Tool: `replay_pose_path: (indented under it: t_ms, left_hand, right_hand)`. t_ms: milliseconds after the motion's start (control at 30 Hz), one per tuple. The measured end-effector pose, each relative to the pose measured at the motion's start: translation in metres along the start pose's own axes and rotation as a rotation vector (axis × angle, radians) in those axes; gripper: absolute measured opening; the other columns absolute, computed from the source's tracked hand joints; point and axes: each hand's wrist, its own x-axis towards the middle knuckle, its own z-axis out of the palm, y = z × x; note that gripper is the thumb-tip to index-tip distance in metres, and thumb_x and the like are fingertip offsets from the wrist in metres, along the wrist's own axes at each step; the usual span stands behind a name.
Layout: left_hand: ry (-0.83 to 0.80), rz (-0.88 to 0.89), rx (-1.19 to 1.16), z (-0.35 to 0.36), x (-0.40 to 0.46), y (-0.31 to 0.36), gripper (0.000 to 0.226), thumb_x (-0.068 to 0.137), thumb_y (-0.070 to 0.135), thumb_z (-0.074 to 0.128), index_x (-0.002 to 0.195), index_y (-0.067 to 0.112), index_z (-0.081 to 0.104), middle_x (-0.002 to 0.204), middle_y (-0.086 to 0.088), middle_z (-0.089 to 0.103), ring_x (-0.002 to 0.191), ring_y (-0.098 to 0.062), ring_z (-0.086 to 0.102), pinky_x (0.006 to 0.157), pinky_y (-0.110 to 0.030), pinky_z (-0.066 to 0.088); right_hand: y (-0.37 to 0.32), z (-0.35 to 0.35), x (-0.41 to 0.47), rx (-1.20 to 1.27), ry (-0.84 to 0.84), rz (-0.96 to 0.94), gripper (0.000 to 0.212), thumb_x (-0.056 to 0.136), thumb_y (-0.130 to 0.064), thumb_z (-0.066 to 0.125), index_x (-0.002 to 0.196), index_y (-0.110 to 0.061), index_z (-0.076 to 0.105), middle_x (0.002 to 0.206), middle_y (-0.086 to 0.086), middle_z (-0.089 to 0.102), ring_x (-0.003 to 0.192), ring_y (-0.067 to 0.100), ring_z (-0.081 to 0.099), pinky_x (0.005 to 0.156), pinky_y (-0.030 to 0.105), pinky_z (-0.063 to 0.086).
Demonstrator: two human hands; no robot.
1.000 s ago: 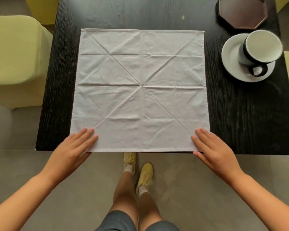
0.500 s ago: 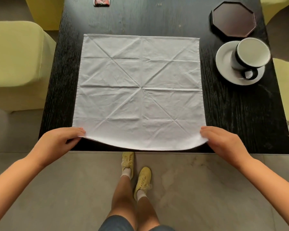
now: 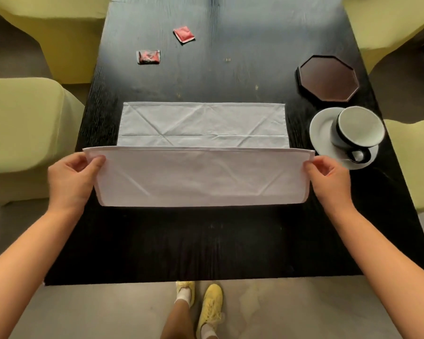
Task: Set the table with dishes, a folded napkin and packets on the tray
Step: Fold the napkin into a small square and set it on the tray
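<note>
A white cloth napkin (image 3: 201,177) lies on the black table (image 3: 206,241). Its near half is lifted and carried over its far half. My left hand (image 3: 71,179) pinches the left near corner. My right hand (image 3: 328,177) pinches the right near corner. To the right, a cup with a dark outside (image 3: 357,133) rests on a white saucer (image 3: 321,133). Behind them sits a dark octagonal tray (image 3: 328,78). Two red packets lie at the far left of the table, one (image 3: 148,56) nearer and one (image 3: 184,34) farther.
Yellow-green chairs flank the table: one at the left (image 3: 22,133), others at the right (image 3: 411,162) and at both far corners. My legs and yellow shoes (image 3: 209,302) show below the table's near edge.
Both hands gripped the napkin's near corners, lifted them and carried that edge away from me over the far half. The view moved closer, bringing the packets into sight.
</note>
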Motion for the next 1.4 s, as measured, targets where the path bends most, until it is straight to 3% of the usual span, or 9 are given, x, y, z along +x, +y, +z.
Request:
replay_pose_path:
  t_ms: [100,333,467,667,800,1033,1200,1333,1400]
  left_hand:
    - [-0.014,-0.008,0.008,0.017,0.036,0.002,0.022,0.084,0.022,0.067,0.105,0.016,0.066,0.082,0.014,0.065,0.064,0.013,0.062,0.058,-0.004,0.048]
    - [-0.014,0.076,0.17,0.051,0.111,0.012,0.02,0.083,0.021,0.068,0.101,0.015,0.066,0.073,0.015,0.058,0.055,0.02,0.055,0.054,0.004,0.041]
    - [0.023,0.057,0.257,0.067,0.141,0.006,0.023,0.083,0.023,0.068,0.097,0.004,0.07,0.07,0.015,0.055,0.06,0.001,0.053,0.052,0.006,0.037]
    - [0.026,0.034,0.336,0.074,0.162,-0.011,0.023,0.082,0.021,0.067,0.095,0.002,0.07,0.078,-0.005,0.064,0.062,-0.001,0.051,0.051,0.004,0.036]
    - [0.032,0.027,0.352,0.076,0.168,-0.013,0.021,0.082,0.023,0.067,0.093,0.005,0.071,0.074,-0.001,0.062,0.061,-0.001,0.05,0.052,0.002,0.037]
    - [0.054,0.011,0.453,0.084,0.169,-0.014,0.022,0.083,0.03,0.064,0.089,0.01,0.07,0.087,-0.012,0.069,0.083,-0.028,0.063,0.078,-0.041,0.051]
    - [0.112,-0.005,0.586,0.092,0.168,-0.007,0.023,0.083,0.035,0.061,0.086,0.013,0.066,0.092,-0.013,0.068,0.089,-0.033,0.06,0.076,-0.039,0.045]
    - [0.078,0.093,0.545,0.088,0.14,0.0,0.043,0.092,0.034,0.047,0.123,0.005,0.048,0.127,-0.022,0.048,0.114,-0.036,0.048,0.095,-0.044,0.039]
    - [-0.024,0.231,0.633,0.081,0.1,0.0,0.055,0.094,0.035,0.038,0.141,0.009,0.03,0.148,-0.018,0.031,0.136,-0.032,0.03,0.111,-0.048,0.022]
  right_hand:
    - [-0.009,0.013,0.029,0.01,0.023,0.034,0.019,0.084,-0.019,0.061,0.069,-0.03,0.062,0.074,-0.009,0.065,0.073,0.012,0.06,0.07,0.032,0.048]
    - [-0.024,0.043,0.101,-0.003,0.084,0.132,0.006,0.079,-0.018,0.064,0.081,-0.018,0.069,0.083,0.003,0.07,0.083,0.02,0.065,0.08,0.041,0.053]
    - [-0.024,0.064,0.131,-0.035,0.119,0.17,0.004,0.079,-0.018,0.064,0.079,-0.018,0.067,0.086,0.005,0.07,0.081,0.017,0.063,0.079,0.036,0.052]
    - [-0.022,0.08,0.152,-0.145,0.134,0.235,0.006,0.077,-0.022,0.061,0.074,-0.022,0.066,0.077,-0.002,0.067,0.077,0.015,0.06,0.072,0.03,0.048]
    - [-0.023,0.082,0.157,-0.216,0.136,0.242,0.007,0.079,-0.023,0.06,0.076,-0.021,0.066,0.078,-0.004,0.064,0.079,0.015,0.059,0.072,0.027,0.043]
    - [-0.027,0.087,0.158,-0.299,0.147,0.278,0.017,0.081,-0.023,0.057,0.088,-0.014,0.07,0.087,-0.001,0.067,0.081,0.017,0.057,0.071,0.027,0.041]
    - [-0.033,0.089,0.157,-0.379,0.164,0.286,0.019,0.082,-0.023,0.056,0.094,-0.013,0.066,0.099,0.006,0.068,0.09,0.024,0.058,0.073,0.031,0.043]
    - [-0.034,0.087,0.131,-0.443,0.161,0.13,0.03,0.085,-0.027,0.056,0.111,-0.013,0.054,0.11,0.013,0.057,0.091,0.022,0.051,0.071,0.032,0.037]
    - [-0.027,0.081,0.099,-0.497,0.149,0.061,0.035,0.086,-0.028,0.056,0.118,-0.013,0.051,0.116,0.014,0.052,0.099,0.027,0.051,0.074,0.034,0.04]
